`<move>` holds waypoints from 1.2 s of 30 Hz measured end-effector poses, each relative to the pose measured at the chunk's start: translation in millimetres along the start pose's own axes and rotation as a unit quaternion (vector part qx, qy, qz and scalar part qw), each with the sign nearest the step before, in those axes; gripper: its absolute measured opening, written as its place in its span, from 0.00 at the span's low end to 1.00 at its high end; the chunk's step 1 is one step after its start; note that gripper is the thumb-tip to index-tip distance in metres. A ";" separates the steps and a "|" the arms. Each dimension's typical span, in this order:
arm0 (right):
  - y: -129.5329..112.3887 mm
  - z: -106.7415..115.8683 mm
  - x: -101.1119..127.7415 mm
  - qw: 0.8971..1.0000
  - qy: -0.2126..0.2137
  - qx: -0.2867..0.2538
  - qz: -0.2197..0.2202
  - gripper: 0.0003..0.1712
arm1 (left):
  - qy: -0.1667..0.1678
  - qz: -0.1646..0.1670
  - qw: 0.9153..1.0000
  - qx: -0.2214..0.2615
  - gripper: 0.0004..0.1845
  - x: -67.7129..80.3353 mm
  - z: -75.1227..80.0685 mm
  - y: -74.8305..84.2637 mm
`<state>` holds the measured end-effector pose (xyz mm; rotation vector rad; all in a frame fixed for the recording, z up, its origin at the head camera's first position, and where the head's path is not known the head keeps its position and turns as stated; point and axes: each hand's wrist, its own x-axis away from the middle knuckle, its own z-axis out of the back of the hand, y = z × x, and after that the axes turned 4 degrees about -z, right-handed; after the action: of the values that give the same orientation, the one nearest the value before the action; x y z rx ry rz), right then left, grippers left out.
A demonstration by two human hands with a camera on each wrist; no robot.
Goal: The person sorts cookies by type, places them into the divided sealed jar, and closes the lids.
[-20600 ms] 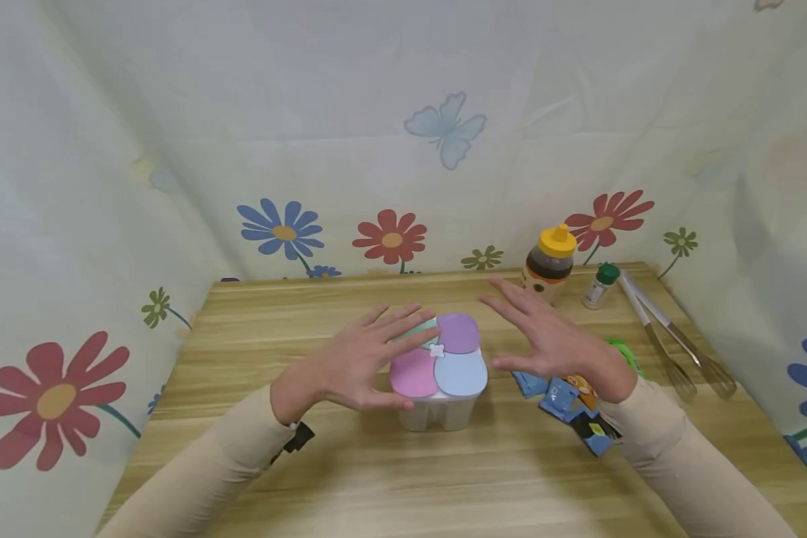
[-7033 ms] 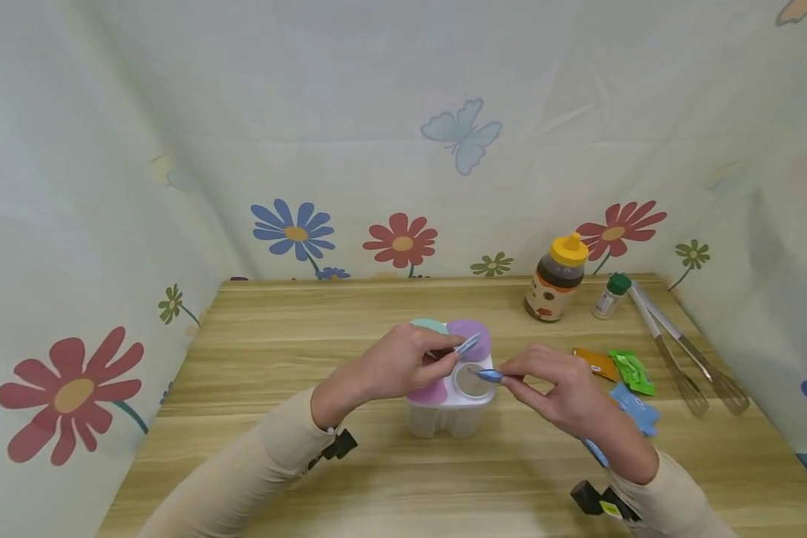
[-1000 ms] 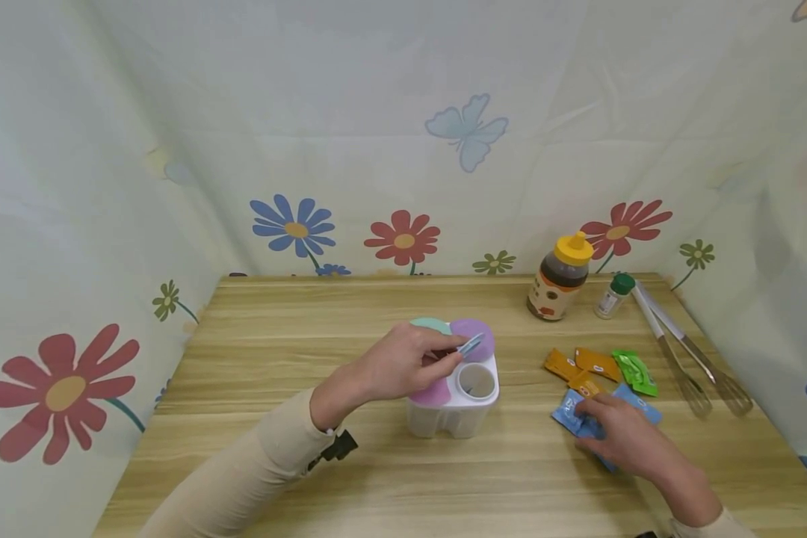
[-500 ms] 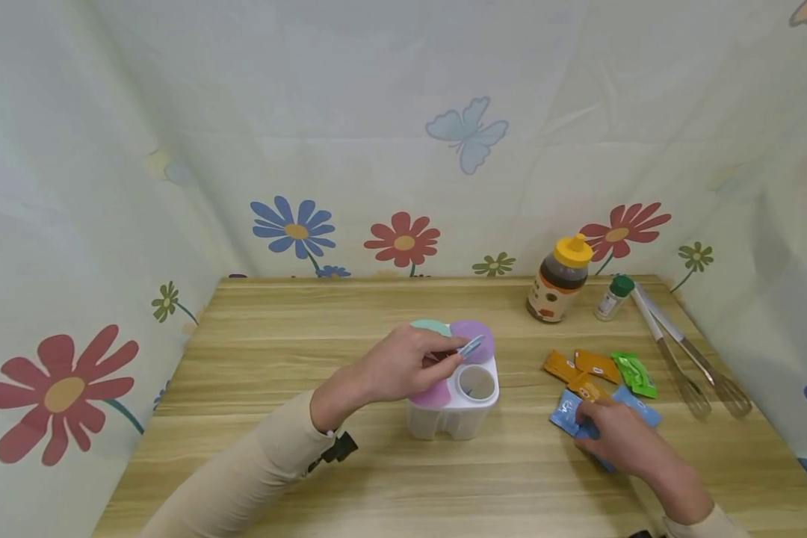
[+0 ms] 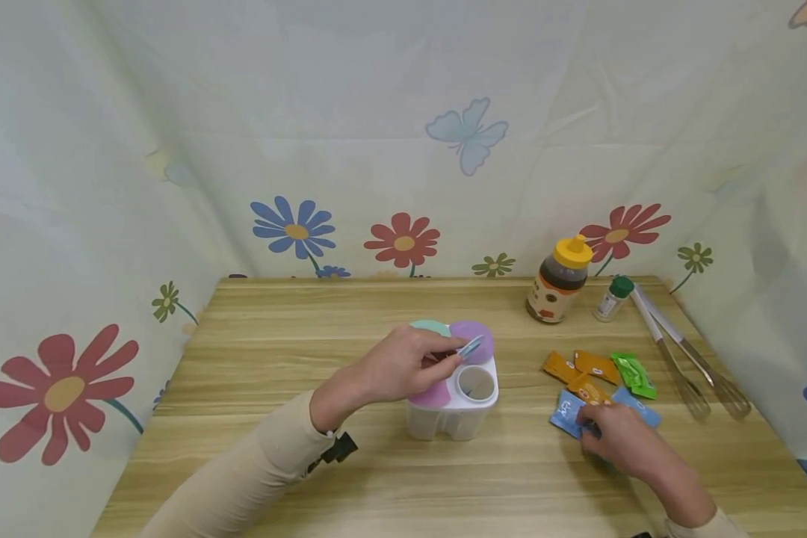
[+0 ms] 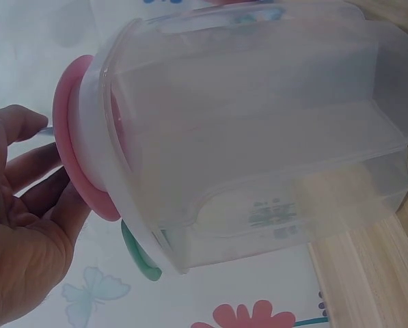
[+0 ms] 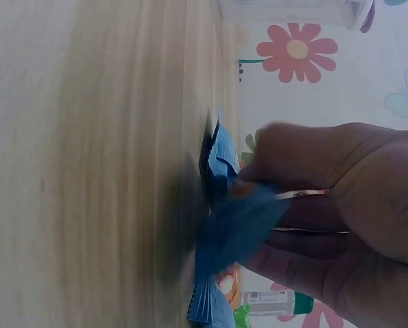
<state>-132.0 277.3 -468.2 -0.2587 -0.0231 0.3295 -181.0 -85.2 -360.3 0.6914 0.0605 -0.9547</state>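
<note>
A translucent white four-compartment container stands mid-table with pink, purple and green lids down. My left hand rests on top of it and pinches the light blue lid tilted up, so the near right compartment is uncovered. The left wrist view shows the container from the side, with my left hand by its pink lid. My right hand is down on the table to the right among blue packets. The right wrist view shows my right hand pinching one blue packet.
Orange packets and a green packet lie beyond the blue ones. A yellow-capped honey bottle, a small green-capped bottle, metal tongs and a whisk sit at the back right. Flowered cloth walls enclose the table.
My right hand has shifted slightly right and nearer on the blue packets and closed its fingers on one. The left hand keeps the blue lid raised, unmoved.
</note>
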 end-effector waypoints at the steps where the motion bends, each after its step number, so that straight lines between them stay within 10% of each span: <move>1: -0.6 0.2 -0.1 1.000 0.003 -0.005 -0.008 0.05 | 0.000 0.000 1.000 0.000 0.16 0.0 0.0 0.2; 36: -6.0 11.3 -4.8 0.999 0.017 -0.047 0.003 0.05 | -0.001 0.003 1.000 -0.005 0.15 0.0 -0.5 -1.2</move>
<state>-135.4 273.1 -455.7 -0.3567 -0.0032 0.3309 -181.8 -85.4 -361.4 0.6805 0.0603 -0.9482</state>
